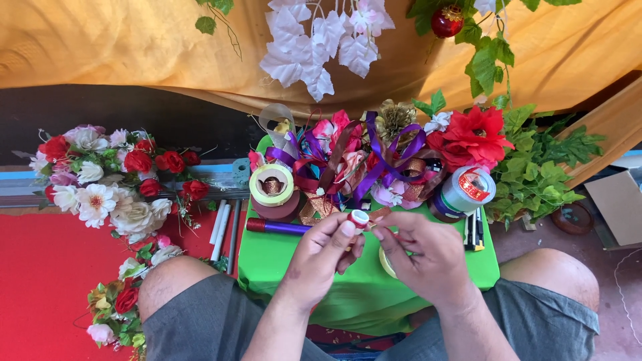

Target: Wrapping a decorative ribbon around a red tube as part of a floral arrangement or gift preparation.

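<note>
left hand (324,247) pinching a small red-and-white roll (359,218), right hand (424,251) pulling its ribbon end, flowers (374,157) on the green desk (281,257) not yet wrapped.

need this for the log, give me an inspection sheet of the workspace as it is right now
surface: small table under a green cloth, crowded along its far edge.
job's things: small red and white roll, pinched by the left hand; the right hand touches it from the other side.
clutter: yellow tape roll, purple tube, purple and red ribbons, grey tape roll, red fabric flower.
grippers: both hands bare, fingertips meeting at the roll.
cables: nothing seen.
surroundings: bunch of fake red and white flowers on a red mat, green leaf garland, orange drape behind.
</note>
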